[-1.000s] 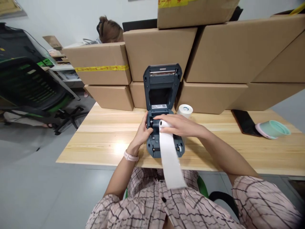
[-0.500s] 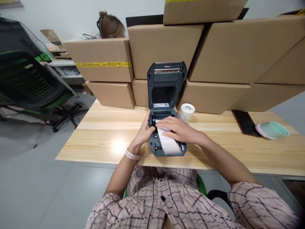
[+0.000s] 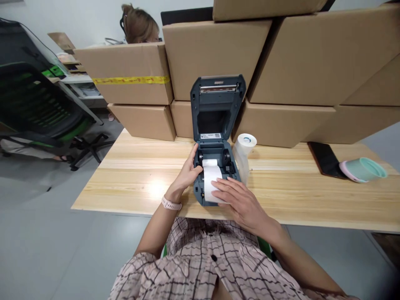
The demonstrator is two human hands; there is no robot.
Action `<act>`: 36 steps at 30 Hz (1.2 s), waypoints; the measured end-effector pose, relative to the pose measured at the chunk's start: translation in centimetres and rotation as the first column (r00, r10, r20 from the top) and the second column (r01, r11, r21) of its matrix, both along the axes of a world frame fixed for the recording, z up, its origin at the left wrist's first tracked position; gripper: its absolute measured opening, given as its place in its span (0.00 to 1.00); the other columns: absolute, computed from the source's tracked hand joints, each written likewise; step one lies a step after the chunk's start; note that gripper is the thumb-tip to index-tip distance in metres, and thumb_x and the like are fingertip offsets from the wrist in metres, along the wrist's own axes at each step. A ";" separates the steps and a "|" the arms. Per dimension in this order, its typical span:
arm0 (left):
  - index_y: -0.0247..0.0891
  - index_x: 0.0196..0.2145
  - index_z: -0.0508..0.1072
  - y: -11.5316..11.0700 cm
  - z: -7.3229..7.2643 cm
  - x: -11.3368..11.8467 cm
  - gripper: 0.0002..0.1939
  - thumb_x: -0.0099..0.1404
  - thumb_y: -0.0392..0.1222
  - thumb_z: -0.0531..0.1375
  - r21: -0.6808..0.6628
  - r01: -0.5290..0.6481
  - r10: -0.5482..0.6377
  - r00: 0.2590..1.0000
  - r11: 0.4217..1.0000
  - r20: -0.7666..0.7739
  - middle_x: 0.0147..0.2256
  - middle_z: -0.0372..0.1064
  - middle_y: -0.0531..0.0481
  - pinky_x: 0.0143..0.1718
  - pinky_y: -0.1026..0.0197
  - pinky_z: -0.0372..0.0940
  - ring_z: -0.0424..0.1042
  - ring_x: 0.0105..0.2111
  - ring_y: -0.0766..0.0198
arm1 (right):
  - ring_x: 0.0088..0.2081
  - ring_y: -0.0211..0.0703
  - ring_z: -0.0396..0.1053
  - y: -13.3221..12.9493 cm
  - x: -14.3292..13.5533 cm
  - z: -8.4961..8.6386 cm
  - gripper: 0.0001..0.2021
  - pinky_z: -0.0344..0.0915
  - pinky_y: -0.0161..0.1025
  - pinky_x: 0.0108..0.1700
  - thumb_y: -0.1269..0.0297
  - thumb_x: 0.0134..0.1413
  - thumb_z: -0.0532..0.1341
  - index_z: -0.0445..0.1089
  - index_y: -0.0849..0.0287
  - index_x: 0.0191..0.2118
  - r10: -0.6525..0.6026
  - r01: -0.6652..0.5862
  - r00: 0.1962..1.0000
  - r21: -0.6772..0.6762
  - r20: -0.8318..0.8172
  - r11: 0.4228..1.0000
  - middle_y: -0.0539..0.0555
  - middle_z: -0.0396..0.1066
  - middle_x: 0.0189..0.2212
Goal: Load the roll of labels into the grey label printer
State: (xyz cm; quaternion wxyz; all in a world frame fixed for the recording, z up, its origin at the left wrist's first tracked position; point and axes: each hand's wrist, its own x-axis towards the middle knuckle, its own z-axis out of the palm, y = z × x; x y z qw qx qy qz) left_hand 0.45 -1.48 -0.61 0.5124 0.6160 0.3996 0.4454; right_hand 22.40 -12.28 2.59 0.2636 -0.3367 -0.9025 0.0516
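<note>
A dark grey label printer [image 3: 197, 109] stands on the wooden table with its lid raised upright. White label paper [image 3: 210, 183] comes from the roll bay and lies over the printer's front. My left hand [image 3: 186, 173] holds the printer's left wall, thumb over the rim and fingers along the outside. Extended fingers of my right hand [image 3: 245, 202] lie on the paper near the front edge, covering the front right corner of the printer. Just right of the printer stands a white roll [image 3: 246, 141], a loose strip hanging from it.
Cardboard boxes [image 3: 215, 54] are stacked along the table's back edge. On the right lie a dark phone [image 3: 326, 159] and a mint-green cup [image 3: 365, 169] on its side. An office chair [image 3: 37, 108] stands at the left. Behind the boxes a person's head [image 3: 140, 25] shows.
My right hand has moved from the roll bay toward the printer's front, uncovering the bay and its black holders. The paper now lies flatter. My left hand keeps its place.
</note>
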 end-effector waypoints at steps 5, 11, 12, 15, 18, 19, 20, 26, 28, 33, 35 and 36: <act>0.45 0.73 0.49 -0.1 0.1 -0.1 0.46 0.60 0.32 0.59 0.002 0.022 -0.022 1.000 1.000 0.006 0.75 0.40 0.50 0.75 0.50 0.37 0.40 0.75 0.55 | 0.65 0.46 0.66 0.4 0.9 -0.7 0.13 0.64 0.55 0.66 0.65 0.73 0.53 0.69 0.55 0.57 0.023 -0.028 0.991 -0.030 -0.131 0.999 0.56 0.73 0.60; 0.45 0.73 0.49 -0.2 0.4 0.0 0.46 0.60 0.33 0.59 -0.012 0.030 -0.030 0.999 0.999 0.013 0.75 0.40 0.50 0.75 0.50 0.38 0.41 0.75 0.55 | 0.63 0.50 0.66 0.3 1.5 -0.4 0.12 0.66 0.55 0.61 0.65 0.69 0.56 0.70 0.55 0.54 0.049 -0.059 0.989 -0.070 -0.142 0.996 0.57 0.72 0.61; 0.46 0.73 0.49 -0.2 0.4 -0.1 0.46 0.60 0.33 0.60 -0.011 0.029 -0.029 1.000 1.000 0.008 0.75 0.40 0.50 0.75 0.50 0.38 0.40 0.75 0.55 | 0.62 0.52 0.66 0.3 1.4 -0.3 0.13 0.68 0.55 0.58 0.66 0.67 0.57 0.70 0.55 0.55 0.048 -0.057 0.990 -0.068 -0.131 0.996 0.58 0.71 0.62; 0.47 0.73 0.50 -0.2 0.3 -0.1 0.45 0.61 0.35 0.61 -0.002 0.028 -0.028 1.000 1.000 -0.006 0.75 0.39 0.51 0.75 0.49 0.37 0.39 0.75 0.54 | 0.61 0.53 0.65 -0.1 1.1 -0.1 0.24 0.67 0.55 0.57 0.77 0.57 0.57 0.69 0.54 0.58 0.039 -0.044 0.996 -0.056 -0.080 0.997 0.58 0.68 0.64; 0.48 0.73 0.49 -0.1 0.2 -0.1 0.44 0.63 0.38 0.62 0.005 0.036 -0.036 0.999 0.999 -0.009 0.76 0.39 0.51 0.75 0.48 0.37 0.38 0.75 0.53 | 0.63 0.52 0.63 -0.4 0.7 -0.2 0.31 0.64 0.57 0.61 0.81 0.50 0.55 0.68 0.53 0.60 0.024 -0.026 0.998 -0.039 -0.061 0.999 0.57 0.67 0.65; 0.48 0.73 0.49 -0.1 0.2 0.0 0.44 0.63 0.38 0.62 0.007 0.037 -0.036 0.999 0.999 -0.012 0.76 0.38 0.51 0.75 0.47 0.37 0.38 0.75 0.52 | 0.63 0.51 0.63 -0.5 0.7 -0.3 0.32 0.63 0.58 0.62 0.82 0.50 0.55 0.68 0.53 0.61 0.018 -0.020 0.998 -0.039 -0.058 0.999 0.57 0.66 0.65; 0.48 0.73 0.49 -0.1 0.2 0.0 0.44 0.64 0.39 0.62 0.007 0.034 -0.034 0.999 0.999 -0.016 0.76 0.38 0.51 0.75 0.47 0.37 0.39 0.75 0.52 | 0.64 0.51 0.63 -0.6 0.6 -0.5 0.32 0.62 0.58 0.63 0.81 0.51 0.55 0.67 0.53 0.61 0.014 -0.016 0.998 -0.037 -0.054 0.999 0.57 0.66 0.65; 0.45 0.73 0.49 -0.2 0.4 0.2 0.44 0.63 0.39 0.62 -0.003 0.021 -0.021 1.000 1.000 -0.021 0.76 0.39 0.47 0.75 0.48 0.38 0.40 0.75 0.53 | 0.65 0.51 0.63 -1.0 0.6 -0.8 0.28 0.62 0.58 0.64 0.79 0.56 0.56 0.68 0.52 0.61 0.001 -0.004 0.999 -0.042 -0.053 0.999 0.56 0.65 0.66; 0.44 0.73 0.49 -0.2 0.4 0.2 0.45 0.63 0.39 0.62 -0.009 0.015 -0.015 1.000 1.000 -0.018 0.76 0.39 0.47 0.75 0.48 0.38 0.41 0.75 0.53 | 0.64 0.50 0.64 -1.0 0.7 -0.8 0.25 0.62 0.58 0.64 0.77 0.59 0.56 0.68 0.53 0.60 0.003 -0.005 0.997 -0.034 -0.074 0.999 0.57 0.67 0.65; 0.47 0.72 0.51 -0.2 0.4 0.2 0.44 0.63 0.42 0.64 -0.006 0.014 -0.014 1.000 1.000 -0.009 0.76 0.39 0.48 0.75 0.47 0.39 0.41 0.75 0.52 | 0.62 0.50 0.67 -0.9 0.9 -0.9 0.17 0.64 0.58 0.63 0.65 0.68 0.58 0.70 0.51 0.59 0.004 -0.009 0.993 -0.034 -0.120 0.999 0.57 0.69 0.64; 0.47 0.72 0.51 -0.2 0.4 0.2 0.44 0.64 0.43 0.64 -0.004 0.015 -0.015 1.000 1.000 -0.006 0.76 0.39 0.47 0.75 0.47 0.39 0.42 0.75 0.52 | 0.61 0.49 0.68 -0.9 1.0 -1.0 0.16 0.65 0.57 0.63 0.64 0.70 0.57 0.71 0.49 0.59 -0.012 0.006 0.991 -0.045 -0.133 0.999 0.55 0.70 0.63; 0.47 0.72 0.51 -0.2 0.4 0.2 0.44 0.63 0.43 0.65 -0.005 0.014 -0.014 1.000 1.000 -0.006 0.75 0.39 0.47 0.75 0.47 0.39 0.42 0.75 0.51 | 0.61 0.48 0.68 -0.9 1.0 -1.0 0.16 0.65 0.57 0.64 0.64 0.70 0.56 0.71 0.48 0.59 -0.018 0.012 0.990 -0.049 -0.137 0.999 0.54 0.70 0.63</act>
